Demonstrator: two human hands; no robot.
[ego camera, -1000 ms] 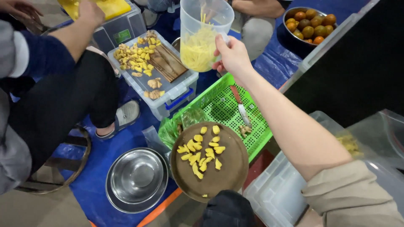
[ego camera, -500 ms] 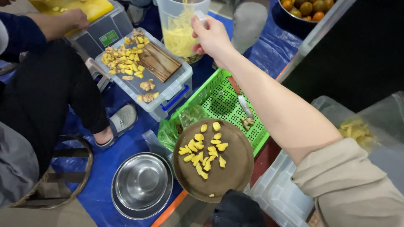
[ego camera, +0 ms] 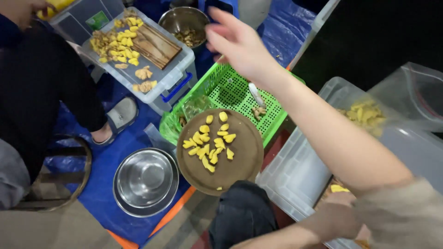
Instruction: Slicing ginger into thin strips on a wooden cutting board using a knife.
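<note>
Right hand [ego camera: 237, 44] empty, fingers spread, above green plastic mesh basket [ego camera: 230, 90]. Left hand [ego camera: 339, 216] low by clear plastic tub [ego camera: 295, 175], grip unclear. Risk: forearm may knock round brown board [ego camera: 220, 152], spilling yellow ginger slices [ego camera: 210, 140].

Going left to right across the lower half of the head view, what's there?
Steel bowl → round brown board with yellow pieces → green basket behind it → clear bin → left hand.
</note>
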